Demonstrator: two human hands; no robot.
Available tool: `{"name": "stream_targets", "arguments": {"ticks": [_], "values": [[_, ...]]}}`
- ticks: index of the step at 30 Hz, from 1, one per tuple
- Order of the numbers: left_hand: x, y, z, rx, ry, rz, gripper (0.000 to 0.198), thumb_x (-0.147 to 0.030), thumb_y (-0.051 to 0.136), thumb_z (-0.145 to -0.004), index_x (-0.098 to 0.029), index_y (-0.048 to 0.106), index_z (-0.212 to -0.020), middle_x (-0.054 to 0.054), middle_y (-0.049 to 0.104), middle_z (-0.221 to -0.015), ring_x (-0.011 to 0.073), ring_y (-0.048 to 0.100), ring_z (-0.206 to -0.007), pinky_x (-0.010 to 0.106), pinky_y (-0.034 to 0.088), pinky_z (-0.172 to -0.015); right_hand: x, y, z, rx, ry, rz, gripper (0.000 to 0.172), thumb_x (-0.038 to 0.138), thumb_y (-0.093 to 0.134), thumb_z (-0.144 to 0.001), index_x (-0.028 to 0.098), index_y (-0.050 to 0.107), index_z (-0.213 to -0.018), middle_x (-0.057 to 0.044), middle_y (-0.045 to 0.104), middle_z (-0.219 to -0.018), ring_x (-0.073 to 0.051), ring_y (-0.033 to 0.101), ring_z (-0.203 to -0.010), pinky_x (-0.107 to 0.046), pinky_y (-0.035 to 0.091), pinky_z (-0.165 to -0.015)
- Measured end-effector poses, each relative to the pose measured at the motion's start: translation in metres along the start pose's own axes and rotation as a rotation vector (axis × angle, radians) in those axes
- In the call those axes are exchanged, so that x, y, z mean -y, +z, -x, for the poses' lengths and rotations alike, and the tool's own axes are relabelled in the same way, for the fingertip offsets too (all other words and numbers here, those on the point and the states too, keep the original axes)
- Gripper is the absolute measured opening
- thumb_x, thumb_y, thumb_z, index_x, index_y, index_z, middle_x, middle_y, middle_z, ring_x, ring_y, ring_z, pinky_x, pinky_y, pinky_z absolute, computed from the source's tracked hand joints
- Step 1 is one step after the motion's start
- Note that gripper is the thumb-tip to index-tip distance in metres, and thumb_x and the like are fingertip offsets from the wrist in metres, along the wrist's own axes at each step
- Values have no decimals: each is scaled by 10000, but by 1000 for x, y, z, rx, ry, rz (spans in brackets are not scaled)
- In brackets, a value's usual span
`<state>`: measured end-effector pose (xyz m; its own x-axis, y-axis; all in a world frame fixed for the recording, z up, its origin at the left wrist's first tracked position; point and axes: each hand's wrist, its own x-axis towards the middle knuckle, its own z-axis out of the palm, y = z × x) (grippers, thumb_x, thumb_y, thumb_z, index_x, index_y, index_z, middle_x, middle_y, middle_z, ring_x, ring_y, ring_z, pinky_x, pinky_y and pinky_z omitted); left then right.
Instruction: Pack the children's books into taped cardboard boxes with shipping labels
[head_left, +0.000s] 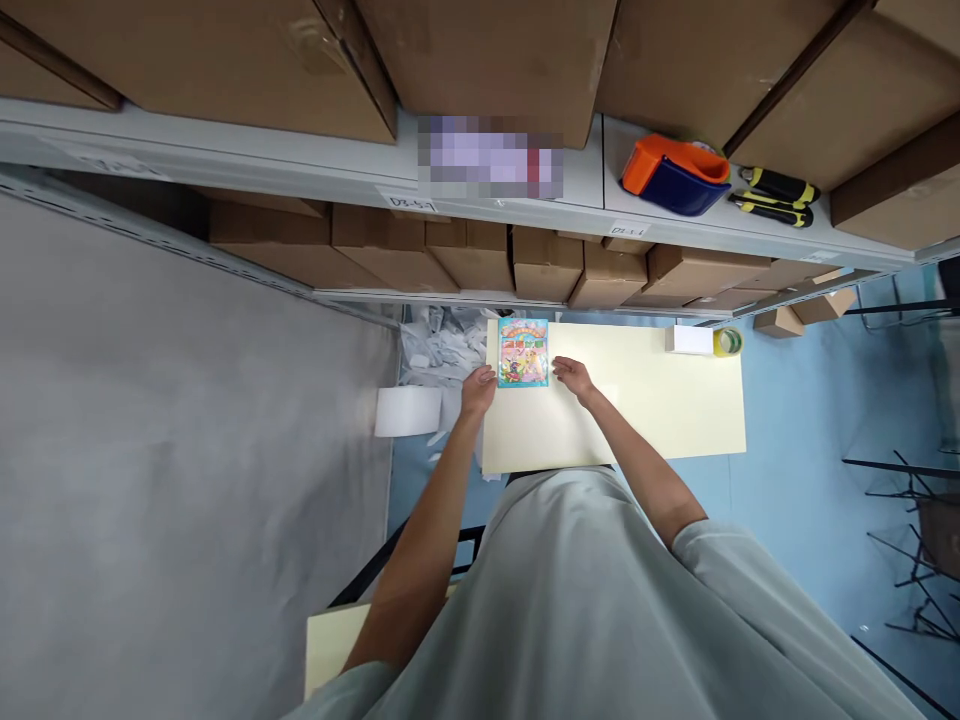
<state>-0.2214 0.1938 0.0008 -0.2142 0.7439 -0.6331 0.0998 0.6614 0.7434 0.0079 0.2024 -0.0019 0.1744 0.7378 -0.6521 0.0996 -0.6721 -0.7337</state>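
Observation:
A colourful flat packet or booklet point(523, 353) with a light-blue border and cartoon pictures lies at the left end of a cream table point(637, 400). By its left edge is my left hand point(478, 388), fingers slightly bent; whether the fingertips touch it I cannot tell. A small gap separates my right hand point(574, 378) from the packet's right edge. Its fingers reach toward the packet, slightly parted, with nothing in them.
A white box point(690, 340) and a roll of tape point(727, 342) sit at the table's far right. Left of it are crumpled plastic point(442, 340) and a white roll point(409, 411). Overhead, a shelf point(300, 165) carries cartons, an orange-and-blue tape dispenser point(679, 178) and yellow-black tools point(780, 190).

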Motion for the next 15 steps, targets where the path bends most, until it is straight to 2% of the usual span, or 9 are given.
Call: {"name": "stream_targets", "arguments": {"ticks": [3,6,10,12,15], "values": [[15,-10,8,-47,8,-34,446,-184,690,-769,-151,714,-1213,138,789,-1190,246,756,-1113,379,599,-1003,-13,-31,15,-67,-7,85,309,177,690,-848,199,742,-1152,-105,805,-1260,-215,761,-1112,-376,608,-999],[36,-22,25,-82,-10,-81,404,-183,684,-807,-154,701,-1210,155,766,-1264,268,746,-1133,394,574,-1037,-35,-75,39,-194,24,211,309,231,683,-879,183,716,-1182,-136,768,-1327,-233,737,-1169,-387,560,-1067],[70,-27,55,-144,-49,-362,345,-280,740,-835,-174,699,-1160,144,768,-1225,297,746,-1060,419,554,-1034,-69,-125,75,-329,127,390,306,286,694,-898,163,675,-1178,-175,756,-1251,-277,728,-1135,-419,528,-1062],[84,-25,68,-177,-67,-499,277,-306,734,-851,-178,706,-1095,144,778,-1146,314,738,-1059,436,541,-1044,-82,-134,88,-337,166,459,264,316,720,-898,171,669,-1112,-162,766,-1143,-289,728,-1083,-426,521,-1038],[96,-18,81,-227,-91,-547,174,-297,677,-887,-179,712,-1010,148,779,-1042,333,722,-1084,453,523,-1046,-95,-129,95,-313,181,529,213,347,776,-873,208,648,-971,-129,755,-1031,-285,714,-1029,-398,517,-988]]}}
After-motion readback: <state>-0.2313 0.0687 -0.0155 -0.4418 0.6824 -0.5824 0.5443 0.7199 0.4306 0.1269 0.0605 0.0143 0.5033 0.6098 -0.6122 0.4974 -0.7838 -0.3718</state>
